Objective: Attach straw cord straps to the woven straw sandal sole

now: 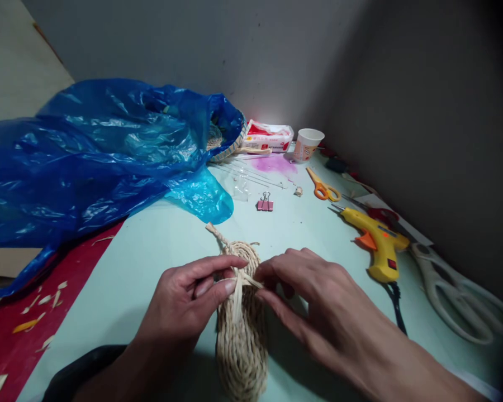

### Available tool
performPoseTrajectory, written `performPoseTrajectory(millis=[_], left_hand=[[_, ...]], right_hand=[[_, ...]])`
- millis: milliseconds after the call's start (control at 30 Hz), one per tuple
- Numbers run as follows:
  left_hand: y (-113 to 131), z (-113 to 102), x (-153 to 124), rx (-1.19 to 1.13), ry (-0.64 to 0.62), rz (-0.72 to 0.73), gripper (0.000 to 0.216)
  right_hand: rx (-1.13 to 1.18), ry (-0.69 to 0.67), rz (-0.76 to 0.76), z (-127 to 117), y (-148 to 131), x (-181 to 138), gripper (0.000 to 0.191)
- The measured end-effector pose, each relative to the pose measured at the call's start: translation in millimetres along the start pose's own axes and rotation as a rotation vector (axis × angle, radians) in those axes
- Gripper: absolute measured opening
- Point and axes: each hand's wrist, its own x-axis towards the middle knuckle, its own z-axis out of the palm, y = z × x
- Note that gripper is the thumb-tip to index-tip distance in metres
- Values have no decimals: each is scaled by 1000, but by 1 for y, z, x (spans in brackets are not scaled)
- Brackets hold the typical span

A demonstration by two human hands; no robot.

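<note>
A long oval of coiled, braided straw [242, 352], shaped like a shoe sole, lies lengthwise in front of me. Pale flat straw strips [238, 298] cross over its upper half, and one hangs down along the middle. My left hand [184, 296] pinches the strips at their crossing between thumb and forefinger. From the other side, my right hand [308, 296] grips a strip end between thumb and fingers. A braided tail [216, 233] sticks out at the far left of the oval. The curled fingers hide part of the crossing.
Blue plastic [109, 151] partly covers a basket [236, 146] at the left. Behind stand a tissue pack [270, 137] and paper cup [308, 145]. A binder clip [265, 202], orange scissors [322, 187], yellow glue gun [375, 243] and large scissors [436, 287] lie ahead and right.
</note>
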Motion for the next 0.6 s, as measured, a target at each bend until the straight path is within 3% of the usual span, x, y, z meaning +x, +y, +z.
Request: performPoseTrajectory(millis=[100,333,467,600], left_hand=[[2,1,-1,51,10,36,22],[4,5,-2,96,64,87,19],[3,3,-2,77,62,96,18],[1,2,-1,-15,50,18,17]], right_hand=[[112,81,35,3,-4,-2,10],[472,118,182,15,-12,-4,13],[517,62,198,26,-9,-4,6],[423,28,207,35,-2,-4,14]])
